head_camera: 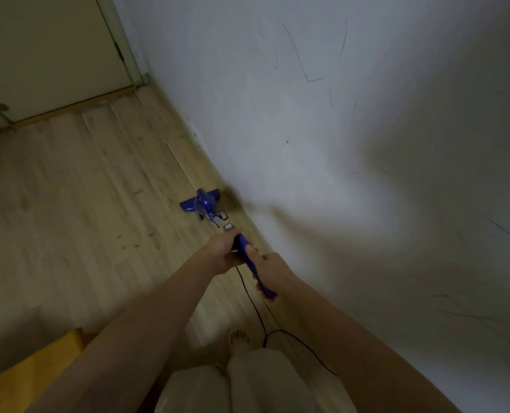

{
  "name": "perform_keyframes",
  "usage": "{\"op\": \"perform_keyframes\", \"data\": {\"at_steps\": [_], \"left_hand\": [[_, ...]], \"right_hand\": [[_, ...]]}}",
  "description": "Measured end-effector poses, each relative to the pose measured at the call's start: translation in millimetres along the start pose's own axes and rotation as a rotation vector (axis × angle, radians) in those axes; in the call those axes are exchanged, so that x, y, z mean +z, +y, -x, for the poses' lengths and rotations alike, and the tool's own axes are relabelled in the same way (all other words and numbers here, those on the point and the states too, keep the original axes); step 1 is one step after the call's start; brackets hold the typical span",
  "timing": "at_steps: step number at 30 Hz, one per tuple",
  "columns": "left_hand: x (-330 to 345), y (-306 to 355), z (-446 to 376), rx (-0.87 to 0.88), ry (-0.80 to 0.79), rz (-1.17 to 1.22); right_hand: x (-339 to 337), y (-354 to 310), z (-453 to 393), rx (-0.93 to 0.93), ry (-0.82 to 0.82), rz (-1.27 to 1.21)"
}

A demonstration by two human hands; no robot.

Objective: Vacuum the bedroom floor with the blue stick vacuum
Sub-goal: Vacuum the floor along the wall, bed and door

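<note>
Both hands grip the blue stick vacuum [249, 257]: the left hand [222, 248] wraps its handle higher up, the right hand [273, 269] closes around the rear end. Its glossy blue floor head [201, 201] sits flat on pale wood-plank floor [84, 189], just beside the scuffed white wall [337, 114]. A thin black cord [256, 314] trails back across the planks.

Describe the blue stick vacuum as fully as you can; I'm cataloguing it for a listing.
The blue stick vacuum looks like glossy dark-blue plastic, with a wide flat floor head, a rounded body above it and a long blue handle; a grey section joins them. It leans back toward the person, its head on the wooden floor close to the white wall. The left hand and right hand both grip the handle. A thin black cord trails below.
</note>
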State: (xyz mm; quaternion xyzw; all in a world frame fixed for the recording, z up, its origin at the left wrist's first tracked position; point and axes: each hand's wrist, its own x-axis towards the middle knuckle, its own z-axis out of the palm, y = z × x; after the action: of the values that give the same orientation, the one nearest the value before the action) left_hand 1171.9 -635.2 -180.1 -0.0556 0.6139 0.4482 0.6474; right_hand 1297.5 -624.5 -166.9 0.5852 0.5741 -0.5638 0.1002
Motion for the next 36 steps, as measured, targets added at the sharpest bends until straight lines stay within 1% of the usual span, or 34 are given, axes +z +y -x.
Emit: {"op": "perform_keyframes", "data": {"at_steps": [3,7,11,14,16,19,23,25,30,32,36], "left_hand": [[-1.5,-2.4,11.8,-0.01,-0.016,0.007],[-1.6,-8.3,33.4,-0.017,-0.07,0.022],[8.1,-19.9,47.5,-0.034,-0.14,0.106],[23.4,-21.9,50.2,-0.031,-0.17,0.102],[29.5,-21.9,46.9,-0.019,-0.159,0.062],[22.5,-24.4,39.0,-0.015,-0.13,0.006],[3.1,-25.4,22.7,0.0,-0.076,0.004],[-2.4,-18.9,11.7,0.005,-0.054,0.003],[-5.5,5.2,-12.8,0.02,-0.016,0.022],[-7.6,13.1,-19.2,0.029,-0.007,0.016],[-13.5,18.9,-18.8,0.014,0.021,0.037]], "right_hand": [[-3.7,-4.7,19.2,-0.01,-0.022,0.013],[-11.3,-11.3,52.2,-0.003,-0.004,0.026],[-32.8,-17.0,78.1,-0.041,0.006,0.163],[-48.3,-14.2,85.8,-0.025,0.026,0.112],[-48.9,-9.0,84.8,-0.02,0.055,0.119],[-30.1,2.4,70.4,-0.016,0.094,0.191],[-5.5,8.4,41.3,-0.026,0.046,0.215],[-2.0,4.0,25.8,-0.023,0.013,0.188],[4.9,-11.2,-13.7,0.056,-0.038,0.035],[4.3,-18.4,-20.4,0.036,-0.041,0.001],[4.2,-25.6,-19.8,-0.012,-0.046,0.019]]}}
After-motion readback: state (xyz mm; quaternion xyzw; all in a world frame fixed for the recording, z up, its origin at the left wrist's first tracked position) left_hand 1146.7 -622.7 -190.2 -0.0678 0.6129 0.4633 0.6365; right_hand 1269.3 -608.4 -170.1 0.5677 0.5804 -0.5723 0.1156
